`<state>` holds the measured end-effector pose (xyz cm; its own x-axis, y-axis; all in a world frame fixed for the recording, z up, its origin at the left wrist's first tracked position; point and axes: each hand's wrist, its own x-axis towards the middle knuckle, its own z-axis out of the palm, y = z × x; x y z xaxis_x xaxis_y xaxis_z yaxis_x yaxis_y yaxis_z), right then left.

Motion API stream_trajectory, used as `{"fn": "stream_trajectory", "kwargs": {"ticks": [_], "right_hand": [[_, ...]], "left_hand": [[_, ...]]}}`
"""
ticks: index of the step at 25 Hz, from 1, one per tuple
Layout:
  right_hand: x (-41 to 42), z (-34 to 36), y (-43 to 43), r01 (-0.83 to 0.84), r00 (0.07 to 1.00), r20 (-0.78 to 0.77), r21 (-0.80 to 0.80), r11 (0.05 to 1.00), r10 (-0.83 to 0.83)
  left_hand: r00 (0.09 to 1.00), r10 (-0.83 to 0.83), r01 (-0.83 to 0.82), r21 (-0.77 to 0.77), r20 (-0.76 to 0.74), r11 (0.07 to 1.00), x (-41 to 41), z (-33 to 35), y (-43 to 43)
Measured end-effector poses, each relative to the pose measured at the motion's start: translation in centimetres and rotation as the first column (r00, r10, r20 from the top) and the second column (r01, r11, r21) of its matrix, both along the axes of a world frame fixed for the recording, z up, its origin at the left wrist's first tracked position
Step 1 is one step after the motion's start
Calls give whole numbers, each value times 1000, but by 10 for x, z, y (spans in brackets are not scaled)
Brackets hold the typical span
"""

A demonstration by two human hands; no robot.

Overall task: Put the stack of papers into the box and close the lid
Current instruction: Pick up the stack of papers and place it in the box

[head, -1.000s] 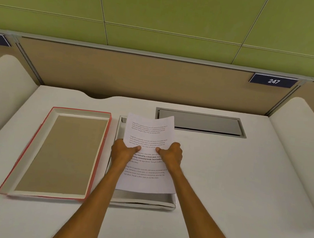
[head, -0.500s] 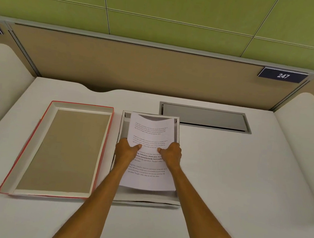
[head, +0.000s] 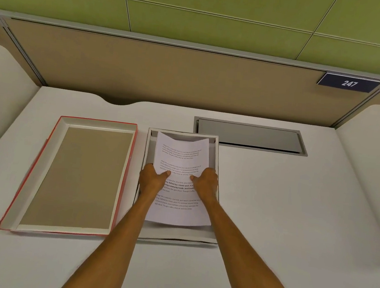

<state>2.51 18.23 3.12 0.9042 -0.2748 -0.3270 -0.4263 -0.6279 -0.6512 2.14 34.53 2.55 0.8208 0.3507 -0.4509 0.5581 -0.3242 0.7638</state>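
A white stack of papers point(head: 181, 157) with printed text sits low inside the open grey-white box point(head: 217, 156) at the desk's middle, bowed slightly across its width. My left hand point(head: 151, 178) grips the stack's left edge and my right hand point(head: 206, 182) grips its right edge, thumbs on top. The lid point(head: 75, 178), red-edged with a brown inside, lies upturned just left of the box.
The white desk point(head: 282, 212) has a grey metal cable hatch point(head: 250, 136) behind the box at the right. White curved side dividers stand at both sides. A beige partition with a plate reading 247 point(head: 349, 83) closes the back.
Both hands have lowered the stack of papers forward and down, from above the box into it. The view has tilted slightly downward.
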Motion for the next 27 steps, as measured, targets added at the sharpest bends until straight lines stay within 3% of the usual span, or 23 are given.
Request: {"fn": "stream_trajectory", "kwargs": {"ticks": [10, 19, 23, 27], "right_hand": [[-3, -8, -1, 56, 998, -7, 104, 993, -55], [-5, -2, -21, 90, 995, -65, 240, 967, -77], [0, 3, -29, 147, 984, -140, 280, 949, -111], [6, 5, -28, 223, 965, -206, 309, 924, -164]], "left_hand": [[1000, 1, -1, 48, 17, 999, -5, -6, 3], [991, -126, 123, 50, 49, 991, -14, 1, 12], [988, -155, 155, 6, 20, 988, -16, 5, 25], [997, -75, 74, -86, -1, 993, -15, 10, 25]]}}
